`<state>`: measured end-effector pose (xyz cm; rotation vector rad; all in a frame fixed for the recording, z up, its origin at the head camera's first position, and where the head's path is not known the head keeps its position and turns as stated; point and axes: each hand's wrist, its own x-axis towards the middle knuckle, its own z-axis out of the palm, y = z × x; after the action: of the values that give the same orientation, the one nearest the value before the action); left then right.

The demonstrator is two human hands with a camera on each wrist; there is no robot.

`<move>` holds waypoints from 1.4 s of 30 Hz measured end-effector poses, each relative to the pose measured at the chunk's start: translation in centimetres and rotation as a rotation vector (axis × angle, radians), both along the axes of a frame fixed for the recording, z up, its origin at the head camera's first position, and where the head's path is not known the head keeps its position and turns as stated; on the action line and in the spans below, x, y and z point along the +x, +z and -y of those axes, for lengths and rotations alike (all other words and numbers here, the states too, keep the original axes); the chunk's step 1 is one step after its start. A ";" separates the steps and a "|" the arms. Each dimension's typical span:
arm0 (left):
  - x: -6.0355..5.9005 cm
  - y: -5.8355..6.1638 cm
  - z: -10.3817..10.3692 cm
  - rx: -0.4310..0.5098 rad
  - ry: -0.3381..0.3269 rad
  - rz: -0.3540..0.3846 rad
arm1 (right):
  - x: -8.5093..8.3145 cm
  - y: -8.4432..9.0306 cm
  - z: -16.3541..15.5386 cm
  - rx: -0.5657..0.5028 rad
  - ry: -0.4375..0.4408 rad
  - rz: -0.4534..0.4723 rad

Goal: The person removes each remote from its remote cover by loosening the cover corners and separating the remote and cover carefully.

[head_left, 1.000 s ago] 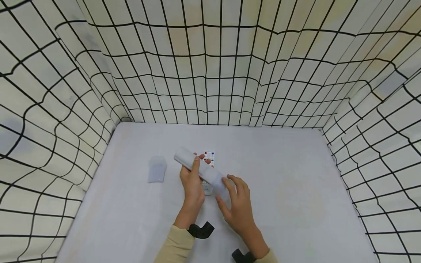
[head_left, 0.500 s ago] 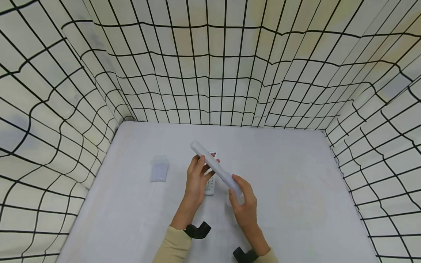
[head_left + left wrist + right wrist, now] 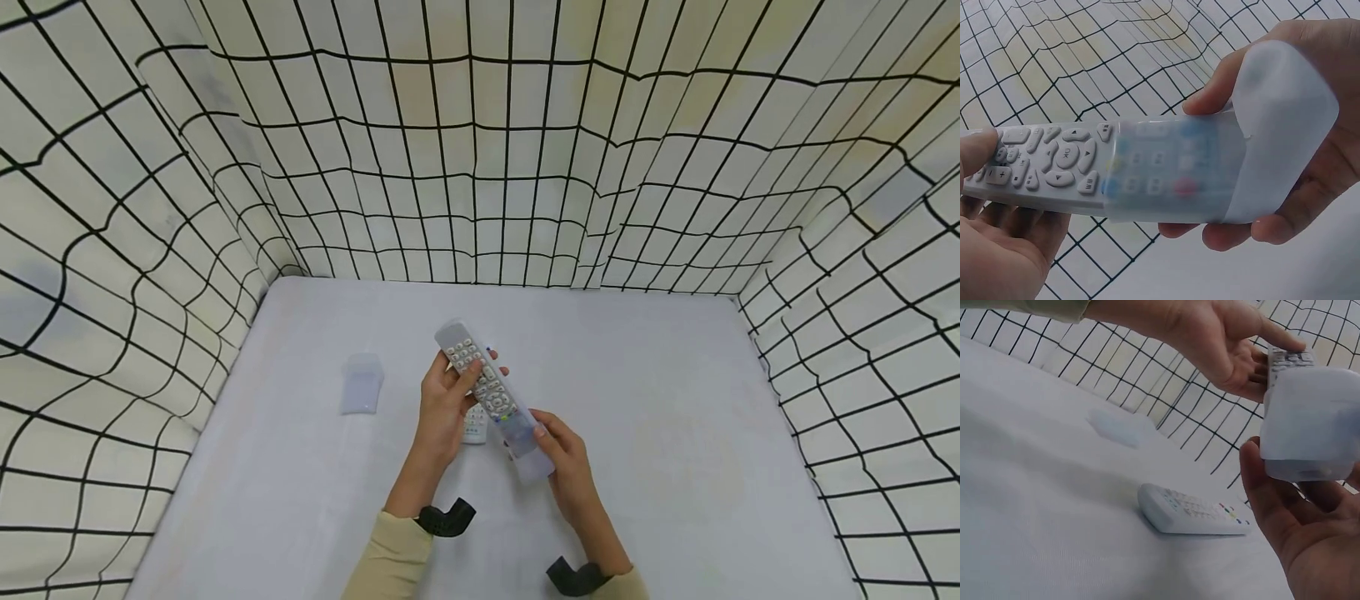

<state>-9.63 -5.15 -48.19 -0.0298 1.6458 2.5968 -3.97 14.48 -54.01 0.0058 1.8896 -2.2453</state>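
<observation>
My left hand [image 3: 442, 408] grips a grey remote control [image 3: 495, 398] with its buttons facing up, thumb laid across the keys. A translucent, soft-looking cover [image 3: 531, 460] encloses the remote's near end; its folded flap [image 3: 1284, 125] hangs past that end in the left wrist view. My right hand [image 3: 570, 467] holds the covered end, thumb on one edge and fingers on the other. Coloured buttons show blurred through the cover [image 3: 1172, 169]. Below the held remote, a second white remote [image 3: 1194, 512] lies on the table, partly hidden from the head view.
On the table [image 3: 675, 433], left of my hands, lies another translucent cover [image 3: 362, 387]. A white wall with black netting [image 3: 480, 150] rises behind the table and along both sides. Black wrist mounts [image 3: 447, 518] sit at both cuffs.
The held remote has rolled from its plain back, through its edge, to buttons up. My right hand, earlier looser with spread fingers, now holds the covered end.
</observation>
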 end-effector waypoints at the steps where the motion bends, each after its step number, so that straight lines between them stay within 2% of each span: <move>1: 0.0 -0.1 0.1 0.000 0.005 -0.006 | 0.0 0.0 -0.1 -0.039 0.043 0.019; 5: 0.0 -0.2 0.2 0.029 0.034 -0.022 | -0.2 0.1 -0.6 -0.138 0.208 0.056; 7: 0.0 -0.2 0.4 0.050 0.055 -0.038 | -0.3 0.2 -0.8 -0.134 0.260 0.069; 9: 0.0 -0.2 0.5 0.070 0.088 -0.057 | -0.4 0.2 -1.0 -0.104 0.274 0.076; 12: 0.0 -0.1 0.8 0.081 0.132 -0.082 | -0.5 0.2 -1.3 -0.033 0.225 0.075; 14: 0.0 -0.1 0.9 0.089 0.135 -0.087 | -0.5 0.3 -1.4 0.003 0.167 0.075; 20: 0.0 -0.2 1.0 0.132 0.050 -0.088 | -0.6 0.5 -1.1 0.039 0.026 0.089; 24: -0.1 -0.3 0.9 0.143 0.042 -0.091 | -0.7 0.6 -0.8 0.039 -0.039 0.115; 34: 0.2 -0.3 0.5 0.146 0.174 -0.088 | -1.0 1.7 0.1 0.086 -0.135 0.085; 42: 0.3 -0.5 0.4 0.167 0.235 -0.073 | -0.9 1.8 0.5 0.090 -0.186 0.137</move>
<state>-9.36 -5.55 -48.69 -0.1289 1.5244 2.9362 -4.91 14.00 -52.18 0.3536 1.9866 -2.2069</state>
